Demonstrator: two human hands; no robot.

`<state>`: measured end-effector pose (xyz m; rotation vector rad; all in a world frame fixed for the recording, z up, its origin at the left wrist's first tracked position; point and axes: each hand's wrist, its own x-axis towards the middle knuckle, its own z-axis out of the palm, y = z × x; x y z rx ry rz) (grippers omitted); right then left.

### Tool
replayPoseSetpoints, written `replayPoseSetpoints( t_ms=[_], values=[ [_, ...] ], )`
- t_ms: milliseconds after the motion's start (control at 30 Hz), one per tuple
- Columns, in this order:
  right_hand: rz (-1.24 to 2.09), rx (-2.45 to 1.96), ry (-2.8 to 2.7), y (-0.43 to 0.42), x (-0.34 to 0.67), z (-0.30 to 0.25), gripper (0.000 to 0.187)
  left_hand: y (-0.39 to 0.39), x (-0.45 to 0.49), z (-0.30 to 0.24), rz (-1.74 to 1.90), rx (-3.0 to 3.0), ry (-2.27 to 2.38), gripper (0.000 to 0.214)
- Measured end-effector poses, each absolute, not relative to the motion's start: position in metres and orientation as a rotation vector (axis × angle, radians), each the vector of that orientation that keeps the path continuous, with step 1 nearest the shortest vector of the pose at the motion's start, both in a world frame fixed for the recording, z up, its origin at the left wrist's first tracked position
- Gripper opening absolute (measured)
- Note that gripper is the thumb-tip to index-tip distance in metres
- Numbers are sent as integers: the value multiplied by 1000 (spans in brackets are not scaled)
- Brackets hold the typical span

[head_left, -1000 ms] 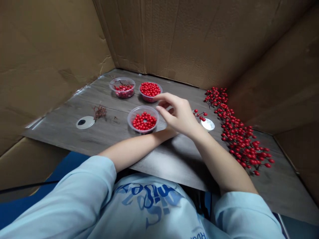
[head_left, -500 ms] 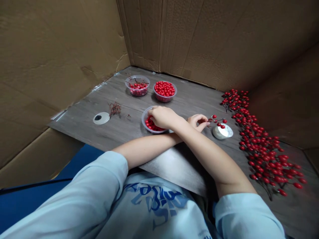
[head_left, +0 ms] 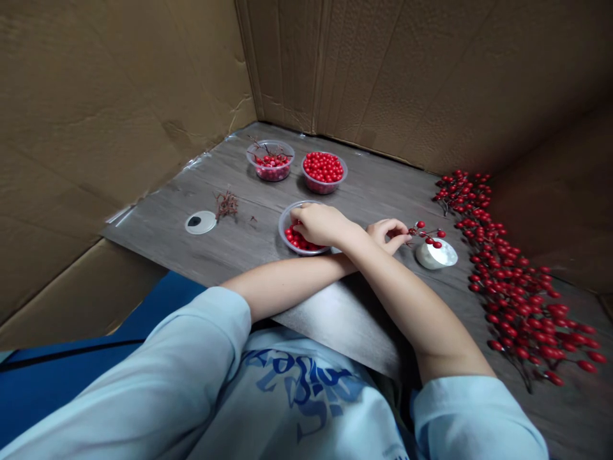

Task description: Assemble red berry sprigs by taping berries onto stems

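Note:
My arms are crossed over the grey wooden board point(head_left: 249, 246). My right hand point(head_left: 320, 223) reaches left over the near clear plastic bowl point(head_left: 286, 218) of loose red berries point(head_left: 297, 240), its fingers curled down among them; what they hold is hidden. My left hand point(head_left: 389, 231) passes under the right forearm and pinches the stem of a small berry sprig point(head_left: 427, 235), held just above a white round lid point(head_left: 438, 257).
Two more clear bowls stand at the back: one with berries and stems point(head_left: 271, 161), one full of berries point(head_left: 324, 171). Bare stems point(head_left: 226, 204) lie by a silver disc point(head_left: 200, 222). Berry branches point(head_left: 517, 287) are heaped at the right. Cardboard walls point(head_left: 119, 96) enclose the board.
My right hand dropped from above the near bowl down into it. My left hand, earlier hidden behind it, now shows holding the sprig. The head camera has shifted left.

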<state>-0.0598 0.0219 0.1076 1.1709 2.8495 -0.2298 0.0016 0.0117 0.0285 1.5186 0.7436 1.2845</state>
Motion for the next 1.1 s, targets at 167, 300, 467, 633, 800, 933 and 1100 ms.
replayPoseSetpoints(
  t_ms=[167,300,467,633,800,933,1100],
  values=[
    [-325,1234,2864,22,-55,105,25,12,1,29,1302,1510,737,11],
    [-343,1227,2837,19,-52,107,26,11,1,31,1287,1494,756,12],
    [-454,1115,2881,18,-50,104,25,11,1,30,1297,1505,730,12],
    [-495,1014,2946,20,-49,99,27,11,2,30,1288,1463,739,12],
    [-525,977,2956,19,-44,108,25,12,1,29,1291,1520,755,11],
    [-604,910,2984,19,-43,110,22,13,1,27,1295,1520,735,9],
    [-632,881,3029,21,-48,98,18,13,2,29,1309,1451,726,10]
  ],
)
